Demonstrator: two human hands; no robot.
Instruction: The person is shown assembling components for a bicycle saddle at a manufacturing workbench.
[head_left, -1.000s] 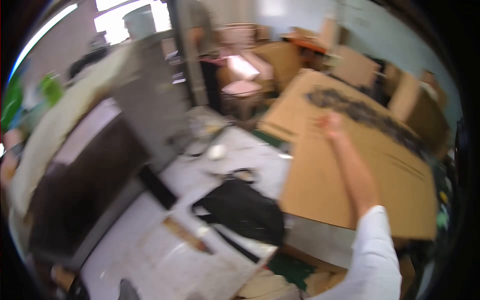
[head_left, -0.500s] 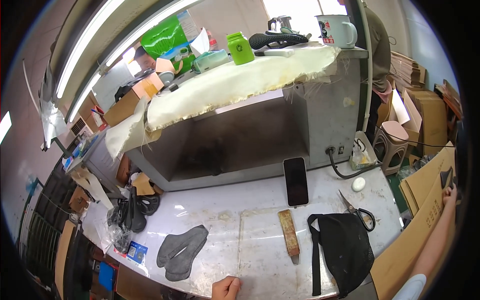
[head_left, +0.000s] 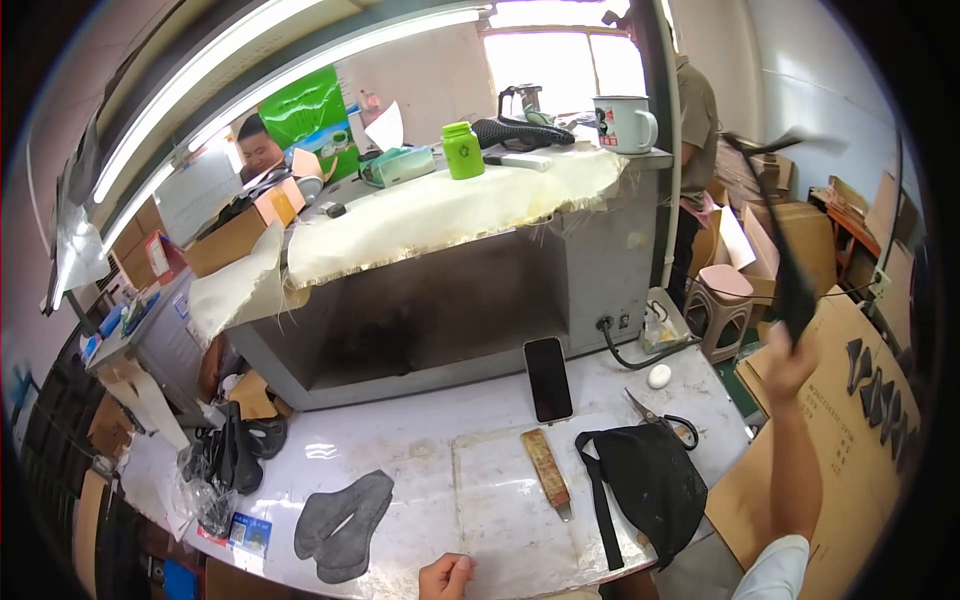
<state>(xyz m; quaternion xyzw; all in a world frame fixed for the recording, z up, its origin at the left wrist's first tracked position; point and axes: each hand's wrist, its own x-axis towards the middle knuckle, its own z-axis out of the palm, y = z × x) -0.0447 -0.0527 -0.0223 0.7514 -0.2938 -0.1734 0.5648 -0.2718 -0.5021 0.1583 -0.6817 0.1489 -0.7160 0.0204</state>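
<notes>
My right hand (head_left: 790, 368) is raised at the right, its fingers closed round a long black piece (head_left: 790, 285). That piece is smeared by motion; its wide end points up and its exact kind cannot be made out. My left hand (head_left: 447, 577) rests closed in a fist at the near table edge, with nothing visible in it. Left of it lie two overlapping dark grey felt-like pads (head_left: 343, 527). A blade with a worn, tape-wrapped handle (head_left: 545, 466) lies ahead and right of that fist. Beside it is a black fabric cover with a strap (head_left: 645, 490).
Scissors (head_left: 680, 428), a white egg-shaped thing (head_left: 659, 377) and a phone (head_left: 549, 380) lie on the white table (head_left: 410, 440). Cardboard (head_left: 830, 470) at the right bears several black pieces. Black saddles (head_left: 238, 450) stand left. A cloth-covered shelf (head_left: 430, 240) rises behind; two people are beyond.
My right hand has left the cardboard and swung up and leftward with the black piece. My left fist stays at the table edge. The whole view has turned to the right.
</notes>
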